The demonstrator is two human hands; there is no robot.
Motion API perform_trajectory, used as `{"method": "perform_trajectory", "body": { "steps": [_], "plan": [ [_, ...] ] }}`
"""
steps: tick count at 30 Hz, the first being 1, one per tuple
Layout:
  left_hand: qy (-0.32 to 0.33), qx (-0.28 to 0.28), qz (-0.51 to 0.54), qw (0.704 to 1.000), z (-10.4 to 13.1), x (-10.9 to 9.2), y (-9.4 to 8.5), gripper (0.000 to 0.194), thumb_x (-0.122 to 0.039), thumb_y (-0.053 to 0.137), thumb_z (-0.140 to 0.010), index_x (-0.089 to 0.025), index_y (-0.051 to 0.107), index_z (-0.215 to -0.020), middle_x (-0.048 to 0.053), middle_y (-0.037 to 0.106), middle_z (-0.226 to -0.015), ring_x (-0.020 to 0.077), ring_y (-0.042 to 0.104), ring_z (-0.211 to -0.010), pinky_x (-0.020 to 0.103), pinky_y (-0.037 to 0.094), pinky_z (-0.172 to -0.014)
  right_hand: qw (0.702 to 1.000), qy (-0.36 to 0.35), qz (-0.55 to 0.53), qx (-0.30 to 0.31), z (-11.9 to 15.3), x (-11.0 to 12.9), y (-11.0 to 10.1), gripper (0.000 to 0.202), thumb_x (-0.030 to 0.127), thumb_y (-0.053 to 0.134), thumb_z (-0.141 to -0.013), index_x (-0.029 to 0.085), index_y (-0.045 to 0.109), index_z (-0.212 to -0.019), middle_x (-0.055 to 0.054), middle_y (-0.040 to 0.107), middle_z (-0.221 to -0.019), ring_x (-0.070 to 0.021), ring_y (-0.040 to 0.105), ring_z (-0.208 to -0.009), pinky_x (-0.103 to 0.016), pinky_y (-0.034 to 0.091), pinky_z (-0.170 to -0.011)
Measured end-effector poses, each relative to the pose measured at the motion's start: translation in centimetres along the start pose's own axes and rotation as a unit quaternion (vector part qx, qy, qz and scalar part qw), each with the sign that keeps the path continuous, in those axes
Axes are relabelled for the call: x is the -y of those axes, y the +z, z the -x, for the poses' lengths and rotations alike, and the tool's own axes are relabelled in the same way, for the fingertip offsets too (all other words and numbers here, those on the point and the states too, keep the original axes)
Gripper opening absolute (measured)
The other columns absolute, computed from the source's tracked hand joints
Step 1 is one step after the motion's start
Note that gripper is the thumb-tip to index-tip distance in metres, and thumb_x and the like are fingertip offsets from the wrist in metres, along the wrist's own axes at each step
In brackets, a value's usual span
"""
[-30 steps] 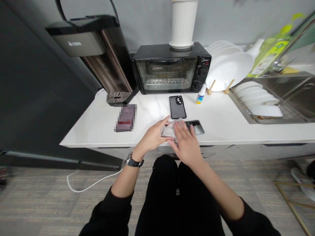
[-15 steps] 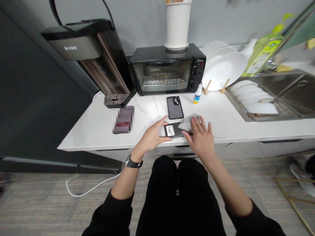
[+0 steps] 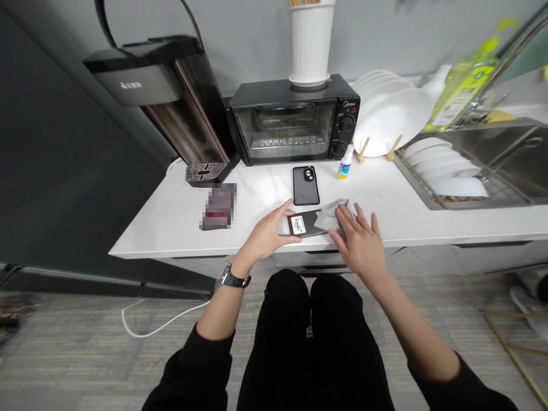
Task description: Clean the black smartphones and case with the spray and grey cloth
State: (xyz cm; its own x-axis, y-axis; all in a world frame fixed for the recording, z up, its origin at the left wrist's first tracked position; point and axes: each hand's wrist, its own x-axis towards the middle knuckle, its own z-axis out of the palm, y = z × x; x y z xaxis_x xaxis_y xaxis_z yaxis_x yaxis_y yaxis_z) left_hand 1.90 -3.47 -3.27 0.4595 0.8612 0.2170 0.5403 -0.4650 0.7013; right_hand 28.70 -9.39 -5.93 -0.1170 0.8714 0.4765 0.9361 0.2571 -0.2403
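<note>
A dark phone (image 3: 314,224) with a white barcode label lies flat near the counter's front edge. My left hand (image 3: 269,233) grips its left end, thumb on the near side and fingers on the far side. Over the phone's right part is a crumpled grey cloth (image 3: 329,218). My right hand (image 3: 362,242) holds this cloth down with its fingers stretched out on top, hiding the phone's right end. Just behind the phone lies a black-rimmed phone case (image 3: 305,186) with camera holes. A small spray bottle (image 3: 345,162) with yellow liquid stands upright behind my right hand.
A toaster oven (image 3: 293,128) stands at the back with a white pot (image 3: 311,43) on top. Left of it is a tall dispenser (image 3: 175,103), and a blurred-out purple item (image 3: 219,206) lies in front. White plates (image 3: 385,123) and a sink (image 3: 509,165) are on the right.
My right hand and the cloth have slid right along the phone, baring more of its dark surface. My left hand keeps its grip on the left end. The whole view has shifted slightly.
</note>
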Motion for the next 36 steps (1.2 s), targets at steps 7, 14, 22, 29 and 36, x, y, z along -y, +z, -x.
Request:
{"method": "perform_trajectory", "body": {
  "steps": [7, 14, 22, 29, 36],
  "plan": [
    [0.018, 0.003, -0.005, 1.0, 0.0, 0.3, 0.0, 0.098, -0.031, 0.087, -0.082, -0.027, 0.036, -0.166, 0.013, 0.06, -0.153, 0.0302, 0.059, -0.141, 0.048, 0.043, -0.123, 0.992, -0.079, -0.088, 0.053, -1.2, 7.1, 1.7, 0.07, 0.062, 0.044, -0.107, 0.011, 0.053, -0.155, -0.014, 0.053, -0.162, -0.0364, 0.034, -0.16, -0.064, 0.026, -0.129],
    [0.019, 0.011, -0.016, 1.0, 0.0, 0.0, -0.1, 0.102, -0.037, 0.091, -0.078, -0.028, 0.036, -0.164, 0.011, 0.065, -0.146, 0.0303, 0.06, -0.14, 0.048, 0.043, -0.122, 0.993, -0.083, -0.067, 0.05, 0.8, 4.0, 0.1, 0.059, 0.052, 0.043, -0.11, 0.021, 0.05, -0.159, -0.007, 0.054, -0.162, -0.0318, 0.033, -0.161, -0.063, 0.026, -0.13],
    [0.006, 0.0, -0.019, 1.0, -0.1, -0.2, -0.1, 0.101, -0.035, 0.091, -0.078, -0.027, 0.037, -0.163, 0.009, 0.067, -0.145, 0.0288, 0.061, -0.138, 0.046, 0.041, -0.123, 0.997, 0.064, 0.022, -0.04, -0.5, -0.4, 0.5, 0.066, 0.055, 0.041, -0.109, 0.008, 0.055, -0.153, -0.018, 0.061, -0.154, -0.0433, 0.033, -0.159, -0.07, 0.025, -0.126],
    [0.014, 0.009, -0.006, 1.0, -0.1, 0.0, -0.1, 0.095, -0.031, 0.087, -0.082, -0.022, 0.039, -0.163, 0.014, 0.061, -0.15, 0.0287, 0.06, -0.138, 0.044, 0.044, -0.121, 0.99, -0.1, -0.08, 0.064, -1.1, 7.1, 1.4, 0.065, 0.056, 0.041, -0.109, 0.013, 0.054, -0.155, -0.011, 0.052, -0.162, -0.0357, 0.032, -0.16, -0.063, 0.025, -0.13],
    [0.025, 0.012, -0.028, 0.999, -0.1, 0.0, 0.0, 0.099, -0.04, 0.09, -0.08, -0.028, 0.037, -0.164, 0.011, 0.064, -0.145, 0.0298, 0.059, -0.139, 0.046, 0.044, -0.121, 0.991, -0.111, -0.056, 0.059, 0.5, 2.9, 0.0, 0.058, 0.049, 0.042, -0.111, 0.021, 0.047, -0.161, -0.006, 0.051, -0.164, -0.0323, 0.034, -0.16, -0.062, 0.028, -0.129]
  ]
}}
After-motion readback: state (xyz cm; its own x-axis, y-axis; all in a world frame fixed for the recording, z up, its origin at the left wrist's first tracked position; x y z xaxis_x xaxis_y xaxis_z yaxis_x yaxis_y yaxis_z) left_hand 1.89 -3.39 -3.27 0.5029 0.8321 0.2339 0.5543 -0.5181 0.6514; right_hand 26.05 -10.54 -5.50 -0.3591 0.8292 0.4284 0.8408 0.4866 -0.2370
